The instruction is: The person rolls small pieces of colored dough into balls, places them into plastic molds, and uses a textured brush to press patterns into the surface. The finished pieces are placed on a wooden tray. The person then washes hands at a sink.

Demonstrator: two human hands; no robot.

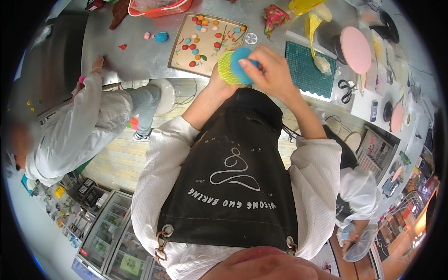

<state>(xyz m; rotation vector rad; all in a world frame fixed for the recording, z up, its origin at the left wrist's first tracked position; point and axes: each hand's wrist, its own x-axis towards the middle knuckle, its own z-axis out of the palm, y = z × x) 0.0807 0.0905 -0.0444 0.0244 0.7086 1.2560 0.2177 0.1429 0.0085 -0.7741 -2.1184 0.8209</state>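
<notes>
Just past the near edge of a steel table [136, 66], my two hands are close together. My left hand [224, 85] is under a yellow-green textured disc [226, 68], which partly hides its fingers. With bent fingers and thumb, my right hand [269, 71] grips a blue round piece [240, 64] that overlaps the disc's right side. Beyond them lies a shallow gold baking tray [182, 38] with small red, orange, blue and pink balls, thin coloured strips and a green leaf shape. A small clear round item [251, 38] sits beside the tray's right edge.
Right of my hands are a green cutting mat [301, 70], a piping bag [322, 64], black scissors [345, 91] and a pink turntable [355, 50]. A red basket [157, 12] and dragon fruit [274, 17] stand farther back. One person [87, 119] is at left, another [357, 189] at right.
</notes>
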